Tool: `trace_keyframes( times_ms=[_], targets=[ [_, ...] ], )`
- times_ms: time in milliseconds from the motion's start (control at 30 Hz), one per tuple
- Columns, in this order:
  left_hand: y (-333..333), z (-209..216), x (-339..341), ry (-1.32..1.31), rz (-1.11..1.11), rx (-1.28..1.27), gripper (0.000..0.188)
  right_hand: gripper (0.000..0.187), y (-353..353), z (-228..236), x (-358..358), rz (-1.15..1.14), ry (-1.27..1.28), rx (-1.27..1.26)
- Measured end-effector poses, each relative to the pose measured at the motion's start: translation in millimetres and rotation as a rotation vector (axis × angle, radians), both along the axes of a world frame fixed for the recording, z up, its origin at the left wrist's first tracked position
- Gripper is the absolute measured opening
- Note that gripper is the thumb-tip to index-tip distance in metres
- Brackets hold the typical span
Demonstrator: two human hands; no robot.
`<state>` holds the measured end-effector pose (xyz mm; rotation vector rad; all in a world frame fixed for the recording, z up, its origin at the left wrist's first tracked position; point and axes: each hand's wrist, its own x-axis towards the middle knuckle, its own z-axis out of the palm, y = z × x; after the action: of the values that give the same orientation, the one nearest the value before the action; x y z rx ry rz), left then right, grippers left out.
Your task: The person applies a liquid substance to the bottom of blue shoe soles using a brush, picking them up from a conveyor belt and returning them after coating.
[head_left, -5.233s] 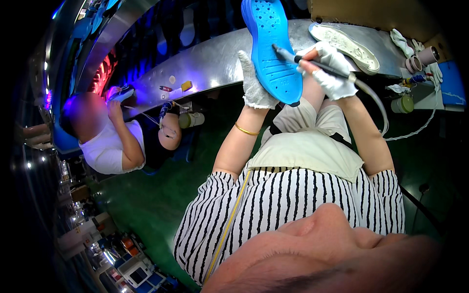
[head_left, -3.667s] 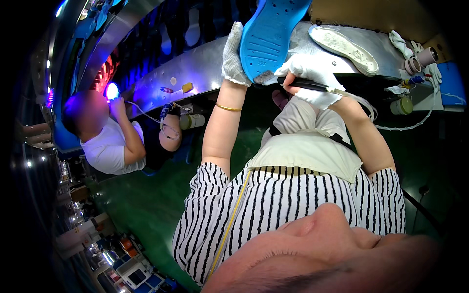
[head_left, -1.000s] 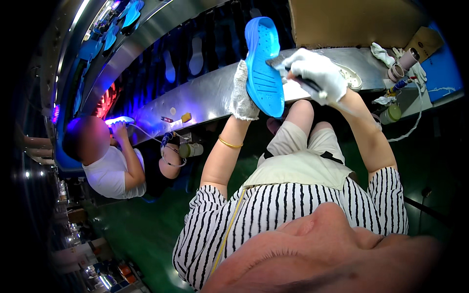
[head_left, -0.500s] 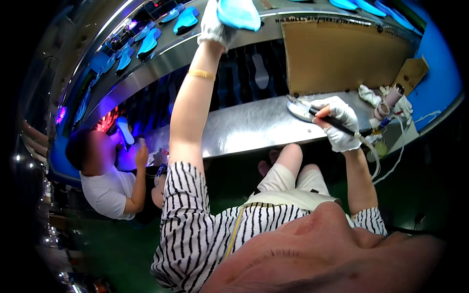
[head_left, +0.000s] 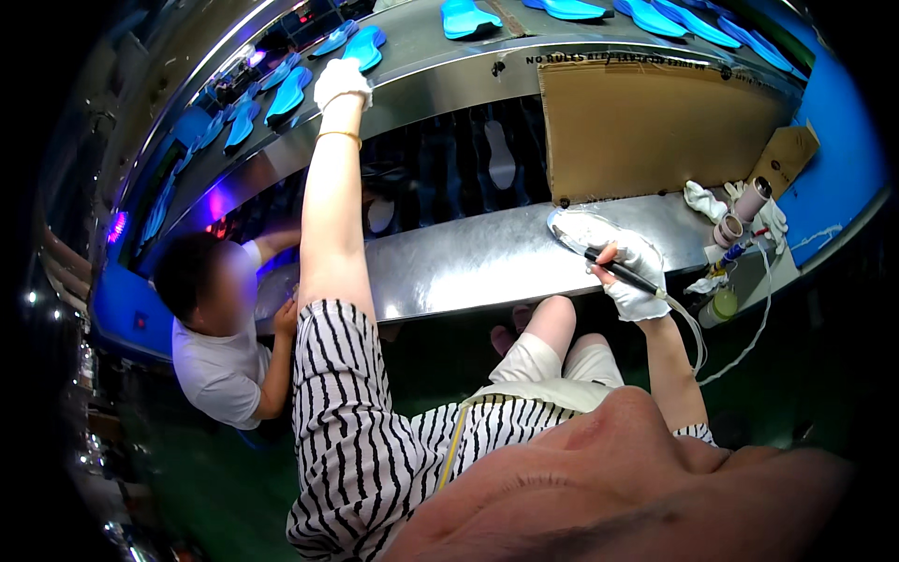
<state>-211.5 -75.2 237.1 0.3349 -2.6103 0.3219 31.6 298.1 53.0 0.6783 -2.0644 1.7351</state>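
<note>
My left hand [head_left: 342, 86], in a white glove, reaches far forward over the edge of the conveyor belt. It is at the near end of a blue shoe sole [head_left: 365, 47]; glare hides its fingers, so a grip cannot be made out. Another blue sole [head_left: 468, 19] lies on the belt to the right. My right hand [head_left: 637, 272], gloved with bare fingertips showing, is closed round a black pen-shaped tool [head_left: 626, 272] with a pale hose at its rear end. Under the tool's tip, a whitish rounded piece [head_left: 567, 223] is over the metal ledge; its kind is unclear.
Several more blue soles [head_left: 288, 96] lie along the belt [head_left: 412, 51]. A cardboard sheet [head_left: 646, 131] stands behind the metal ledge [head_left: 449, 267]. Thread spools [head_left: 752, 199] and white gloves [head_left: 704, 201] sit at its right end. A co-worker [head_left: 220, 347] sits close on the left.
My left hand has left the blue sole it was with, now lying on the belt, and moved left to another. My right hand has come slightly nearer with the tool. The co-worker has leaned right.
</note>
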Motion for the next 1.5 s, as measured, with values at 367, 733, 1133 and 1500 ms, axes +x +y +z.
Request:
trace_keyframes(
  times_ms=[367, 733, 1133, 1500],
  targets=[
    [-1.1, 1.7, 127.3, 0.451, -0.926, 0.25, 0.021, 0.021, -20.8, -10.8, 1.6, 0.142, -0.035, -0.106],
    [1.8, -80.4, 193.1, 0.458, -1.597, 1.675, 0.044, 0.022, -34.3, -26.2, -5.4, 0.078, -0.098, -0.187],
    [83.7, -247.5, 283.6, -0.479, -0.733, 2.987, 0.085, 0.018, -65.0, -35.8, 5.5, 0.23, -0.254, -0.088],
    [139.7, -243.3, 265.5, -0.084, -0.707, 2.882, 0.07, 0.018, -102.2, -20.6, -10.6, 0.132, -0.034, -0.123]
  ],
)
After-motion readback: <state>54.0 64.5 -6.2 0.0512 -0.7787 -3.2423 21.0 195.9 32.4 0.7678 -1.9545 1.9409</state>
